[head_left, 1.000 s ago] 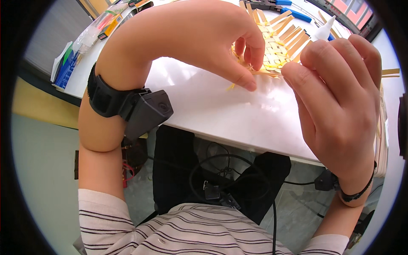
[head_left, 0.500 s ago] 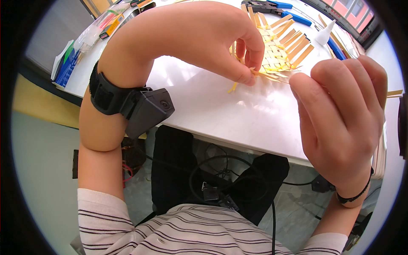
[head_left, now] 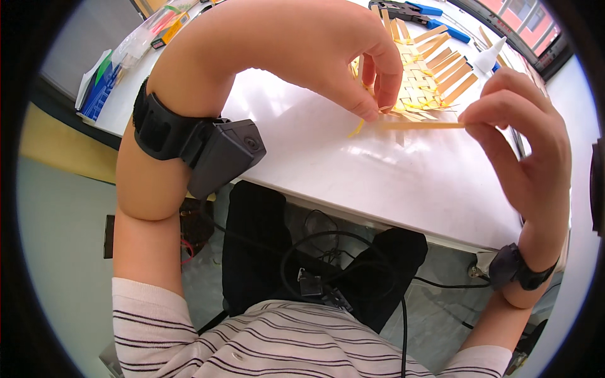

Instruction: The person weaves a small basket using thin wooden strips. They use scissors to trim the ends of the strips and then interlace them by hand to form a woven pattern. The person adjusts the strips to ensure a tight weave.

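In the head view, a woven mat [head_left: 419, 85] of flat tan strips lies on the far part of the white table [head_left: 328, 164]. Yellow bits run through its weave, and loose strip ends fan out along its far and right sides. The left hand [head_left: 337, 53] reaches over the mat's left side, its thumb and curled fingers close together at the near left corner; the fingers hide that spot, so I cannot tell whether they grip it. The right hand [head_left: 532, 135], to the right of the mat and nearer the person, has thumb and forefinger clamped on one end of a loose flat strip [head_left: 435, 125]. That strip runs leftward along the mat's near edge, its far end blurred beside the left thumb. A short yellow strand [head_left: 357, 129] sits just nearer than the mat's left corner.

Beyond the mat are crimping pliers [head_left: 413, 12] with blue handles. Right of its fanned ends stands a white cone-shaped nozzle [head_left: 490, 58]. Well to the left of the mat are an orange box [head_left: 170, 30], a clear plastic bag [head_left: 133, 53] and a blue-and-white packet [head_left: 101, 91].
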The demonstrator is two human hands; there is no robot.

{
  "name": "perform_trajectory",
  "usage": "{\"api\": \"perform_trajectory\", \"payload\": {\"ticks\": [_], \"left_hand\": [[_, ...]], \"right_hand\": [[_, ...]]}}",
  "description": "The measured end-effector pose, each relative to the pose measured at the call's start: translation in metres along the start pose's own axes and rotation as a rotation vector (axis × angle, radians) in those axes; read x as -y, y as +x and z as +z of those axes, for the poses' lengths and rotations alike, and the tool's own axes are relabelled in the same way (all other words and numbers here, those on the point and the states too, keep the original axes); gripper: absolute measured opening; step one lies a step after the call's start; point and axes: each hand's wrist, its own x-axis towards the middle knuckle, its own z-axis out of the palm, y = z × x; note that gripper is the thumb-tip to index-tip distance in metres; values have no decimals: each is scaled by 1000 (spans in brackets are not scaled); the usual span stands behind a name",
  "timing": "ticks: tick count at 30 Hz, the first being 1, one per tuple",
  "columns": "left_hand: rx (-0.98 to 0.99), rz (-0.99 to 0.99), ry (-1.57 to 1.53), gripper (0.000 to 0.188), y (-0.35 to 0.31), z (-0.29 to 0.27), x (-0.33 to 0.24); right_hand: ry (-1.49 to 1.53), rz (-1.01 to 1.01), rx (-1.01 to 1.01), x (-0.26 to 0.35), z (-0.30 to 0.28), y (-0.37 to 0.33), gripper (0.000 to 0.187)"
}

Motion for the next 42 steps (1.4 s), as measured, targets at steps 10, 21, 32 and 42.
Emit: {"api": "perform_trajectory", "payload": {"ticks": [10,21,32,42], "left_hand": [[108,-136,-174,32,-1,-12,-9],[16,-56,16,20,-2,-1,-1],[20,-122,-25,23,-1,-3,-6],[22,-94,-33,26,0,-2,-5]], "right_hand": [[91,-22,51,-15,6,2,12],[169,22,72,-18,19,4,10],[128,19,62,-19,17,5,10],[40,-22,76,-20,20,6,11]]}}
